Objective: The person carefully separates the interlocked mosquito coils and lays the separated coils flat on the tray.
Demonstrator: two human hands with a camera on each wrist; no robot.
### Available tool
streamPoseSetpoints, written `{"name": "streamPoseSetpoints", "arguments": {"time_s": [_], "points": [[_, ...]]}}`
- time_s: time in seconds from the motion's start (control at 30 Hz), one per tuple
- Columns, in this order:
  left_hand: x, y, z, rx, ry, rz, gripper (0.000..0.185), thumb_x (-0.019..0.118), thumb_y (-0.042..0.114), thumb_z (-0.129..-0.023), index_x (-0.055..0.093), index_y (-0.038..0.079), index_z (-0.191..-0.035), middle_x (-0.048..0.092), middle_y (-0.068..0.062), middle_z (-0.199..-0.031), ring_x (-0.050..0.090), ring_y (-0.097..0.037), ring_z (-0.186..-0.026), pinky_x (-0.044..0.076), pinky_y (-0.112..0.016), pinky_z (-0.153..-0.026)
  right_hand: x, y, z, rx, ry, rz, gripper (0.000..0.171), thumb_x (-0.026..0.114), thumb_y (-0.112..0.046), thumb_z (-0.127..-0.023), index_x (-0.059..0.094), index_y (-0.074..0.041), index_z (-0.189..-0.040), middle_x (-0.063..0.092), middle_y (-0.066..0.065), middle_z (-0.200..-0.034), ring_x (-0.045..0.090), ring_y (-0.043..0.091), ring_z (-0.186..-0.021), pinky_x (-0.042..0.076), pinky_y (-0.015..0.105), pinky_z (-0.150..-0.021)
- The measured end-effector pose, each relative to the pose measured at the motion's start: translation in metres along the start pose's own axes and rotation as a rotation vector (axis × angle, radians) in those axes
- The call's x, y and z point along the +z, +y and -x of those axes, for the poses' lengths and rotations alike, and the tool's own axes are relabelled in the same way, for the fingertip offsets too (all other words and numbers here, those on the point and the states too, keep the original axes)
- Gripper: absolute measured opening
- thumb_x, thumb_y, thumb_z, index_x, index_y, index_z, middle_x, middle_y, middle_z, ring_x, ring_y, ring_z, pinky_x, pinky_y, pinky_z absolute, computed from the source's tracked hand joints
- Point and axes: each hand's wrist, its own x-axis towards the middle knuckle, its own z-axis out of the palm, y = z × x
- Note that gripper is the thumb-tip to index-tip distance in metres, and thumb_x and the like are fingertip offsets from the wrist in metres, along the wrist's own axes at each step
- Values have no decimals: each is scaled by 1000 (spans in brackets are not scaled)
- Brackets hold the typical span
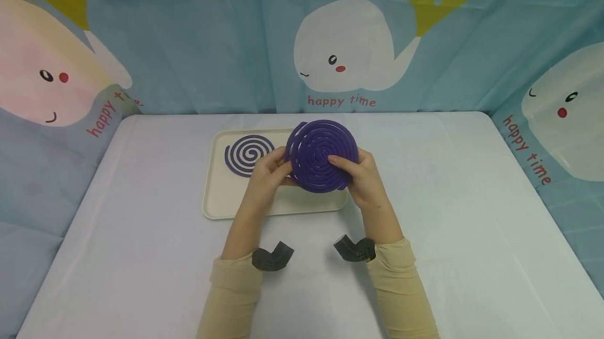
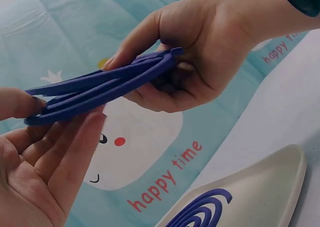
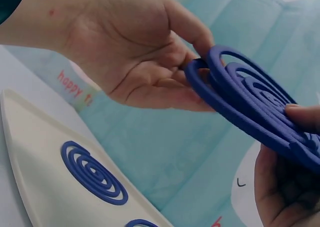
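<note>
Both hands hold a stack of overlapping spiral mosquito coils [image 1: 313,145], purple-blue, raised over the tray's right part. The left hand [image 1: 266,179] pinches the stack's left edge, with its thumb on top and fingers underneath. At the other side the right hand [image 1: 368,182] grips it, thumb lying near the spiral's centre and fingers below. In the left wrist view the layers of the stack [image 2: 100,89] fan slightly apart. The right wrist view shows an outer ring [image 3: 230,109] jutting out towards the left hand.
A cream tray [image 1: 224,200] lies on the white table [image 1: 472,197], partly hidden by the hands. One mosquito coil [image 1: 250,154] sits flat at its left; the right wrist view shows part of another coil [image 3: 142,222]. A blue whale-print curtain [image 1: 212,40] rises behind.
</note>
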Motion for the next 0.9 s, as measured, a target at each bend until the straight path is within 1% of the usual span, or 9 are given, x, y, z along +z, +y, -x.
{"name": "streamPoseSetpoints", "arguments": {"time_s": [0.07,0.23,0.33,0.47,0.57,0.6,0.7,0.8,0.9], "points": [[0,1,0,2,-14,2,27,51,-4,-90,52,-19,-113,69,-7,-90,67,-13,-75,58,-34,-66,0,0,0,-3,-3,10,27,54,11,-82,66,-10,-94,69,3,-88,67,15,-80,55,26,-76],[0,0,0,2,-41,18,28,52,-6,-90,50,-20,-114,69,-1,-87,67,-12,-74,58,-33,-66,0,2,0,-11,-9,40,26,55,11,-81,65,-10,-94,69,2,-88,66,13,-81,54,25,-77],[0,-2,0,-14,-56,29,30,51,-8,-90,48,-19,-118,68,-5,-92,67,-13,-77,58,-33,-67,0,2,-1,-15,-14,53,26,56,10,-81,65,-9,-95,69,2,-88,66,13,-82,54,25,-77],[0,-3,0,-70,-72,23,37,52,-10,-88,45,-16,-124,66,-15,-101,67,-12,-80,58,-32,-68,-1,3,-1,-14,-23,84,25,57,9,-81,64,-6,-100,69,2,-89,66,14,-83,54,26,-78],[1,-4,0,-98,-67,6,40,54,-8,-88,45,-15,-126,65,-22,-104,67,-11,-80,58,-32,-68,-3,3,-2,-25,-35,124,26,58,8,-81,62,-3,-104,69,2,-91,65,14,-85,54,27,-80],[1,-4,0,-96,-60,0,40,54,-7,-88,45,-14,-127,64,-23,-104,67,-11,-80,58,-32,-68,-3,3,-2,-32,-37,139,26,59,8,-81,62,-3,-104,68,1,-91,65,14,-85,53,27,-80],[0,-6,-1,-87,-23,11,40,55,-5,-89,46,-12,-127,66,-20,-103,68,-12,-79,58,-34,-68,-7,2,-3,-57,-36,173,22,60,7,-82,65,-6,-99,68,1,-89,65,14,-82,54,26,-77],[-1,-7,-2,-71,8,46,39,55,-6,-89,47,-11,-127,67,-12,-98,68,-14,-79,58,-34,-68,-9,1,-4,-82,-27,178,18,61,5,-83,67,-11,-90,67,2,-84,65,13,-77,54,24,-72],[-2,-7,-3,-59,19,79,38,54,-7,-89,46,-13,-126,68,-5,-93,68,-14,-79,58,-34,-67,-11,0,-4,-103,-27,171,15,63,3,-84,68,-11,-85,66,4,-82,64,13,-74,54,23,-70]]}}
